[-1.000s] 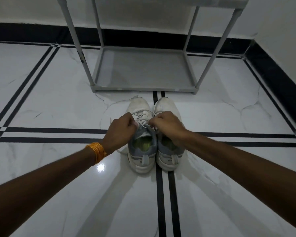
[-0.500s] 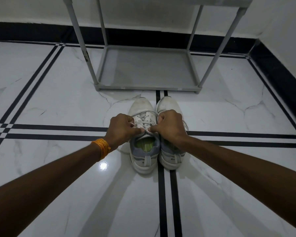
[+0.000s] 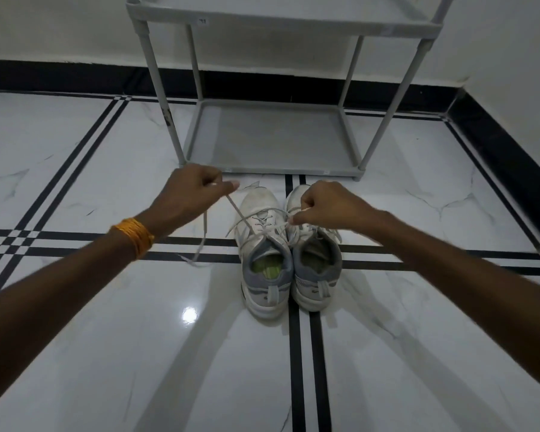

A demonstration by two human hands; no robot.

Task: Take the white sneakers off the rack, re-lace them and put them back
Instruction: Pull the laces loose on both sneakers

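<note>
Two white sneakers with grey heels stand side by side on the marble floor, toes pointing at the rack: the left sneaker [image 3: 264,244] and the right sneaker [image 3: 317,263]. My left hand [image 3: 190,190] is raised up and to the left of the left sneaker, pinching one end of its white lace [image 3: 237,210], which runs taut down to the eyelets. My right hand [image 3: 328,202] is over the toe of the right sneaker and pinches the other lace end. A loose lace tail [image 3: 201,241] hangs below my left hand down to the floor.
A grey shoe rack [image 3: 275,138] stands just beyond the sneakers against the wall, its bottom shelf bare and an upper shelf [image 3: 281,14] above. A black skirting runs along the back and right walls. Black stripes cross the white floor.
Both hands have drawn apart from the tongue of the left sneaker, the left hand up and to the left. The lace has been pulled out long and taut between them.
</note>
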